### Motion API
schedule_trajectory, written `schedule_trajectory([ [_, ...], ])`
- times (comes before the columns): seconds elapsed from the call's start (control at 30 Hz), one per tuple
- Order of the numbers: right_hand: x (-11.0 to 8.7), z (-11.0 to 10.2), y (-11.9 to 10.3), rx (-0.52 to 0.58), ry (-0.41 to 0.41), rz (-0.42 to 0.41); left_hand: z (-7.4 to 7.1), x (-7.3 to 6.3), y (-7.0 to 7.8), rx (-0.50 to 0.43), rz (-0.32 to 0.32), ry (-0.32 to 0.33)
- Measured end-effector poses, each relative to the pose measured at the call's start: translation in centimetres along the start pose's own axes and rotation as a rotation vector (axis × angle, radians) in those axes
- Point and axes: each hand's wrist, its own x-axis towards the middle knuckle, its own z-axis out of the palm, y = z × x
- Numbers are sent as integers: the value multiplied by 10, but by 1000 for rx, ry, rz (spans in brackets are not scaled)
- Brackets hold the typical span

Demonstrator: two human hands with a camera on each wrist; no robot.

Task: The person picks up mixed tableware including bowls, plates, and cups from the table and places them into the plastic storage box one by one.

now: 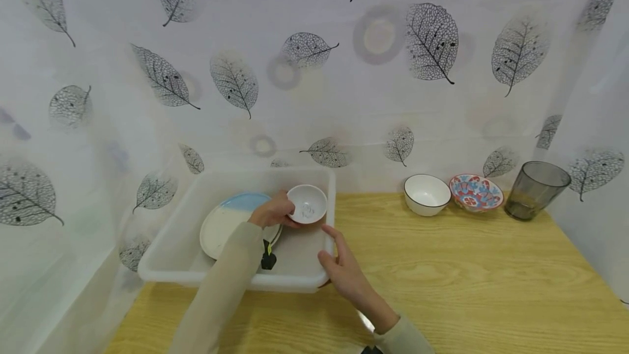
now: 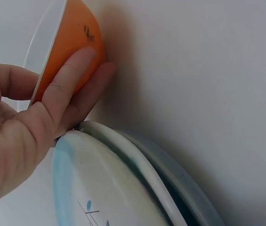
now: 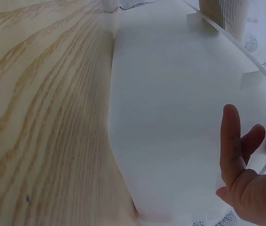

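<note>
My left hand [image 1: 272,213] grips a small bowl [image 1: 308,205], white inside and orange outside, above the right back part of a white plastic bin [image 1: 162,276]. In the left wrist view its thumb lies at the rim, and its fingers spread over the orange outside [image 2: 79,35]. Below that hand, plates [image 2: 105,183] stand one against another, the front one cream with a light-blue band. My right hand [image 1: 346,272] holds the bin's right wall, thumb over the rim. In the right wrist view its other fingers [image 3: 230,136] show outside the wall [image 3: 180,103].
Along the back of the wood-grain table [image 1: 467,283], right of the bin, stand a white dark-rimmed bowl [image 1: 426,194], a red-and-blue patterned bowl [image 1: 475,193] and a grey see-through cup [image 1: 535,190]. A leaf-print curtain [image 1: 363,108] hangs behind and at both sides.
</note>
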Motion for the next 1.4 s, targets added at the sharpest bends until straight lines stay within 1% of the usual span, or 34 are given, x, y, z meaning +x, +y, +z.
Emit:
schedule_trajectory([
  [0.17,0,-1,2,-15,-8,3,-1,-2,-1,3,-13,-23],
  [0.3,0,-1,2,-15,-9,-1,-4,-2,-3,46,-30,-34],
  [0.4,1,0,3,-10,-12,-9,-6,-2,-5,74,-42,-60],
  [0.47,1,0,3,-10,-16,-15,-6,-2,-6,79,-40,-82],
  [0.53,1,-1,3,-8,-19,-17,-6,-2,-7,75,-44,-89],
  [0.6,1,-2,3,-8,-19,-15,-6,-2,-8,66,-38,-87],
  [0.7,0,-2,3,-10,-19,-14,-4,-1,-9,53,-30,-62],
  [0.8,0,-3,4,-11,-20,-18,-2,-1,-10,60,-16,-40],
  [0.87,0,-3,4,-9,-21,-23,0,-2,-9,82,-3,-31],
  [1.03,0,-3,4,-7,-26,-21,0,-4,-7,154,42,-35],
  [1.27,0,-4,5,-3,-29,-13,-1,-6,-7,178,48,-51],
  [1.4,0,-4,5,-4,-32,-14,-1,-6,-7,235,59,-55],
])
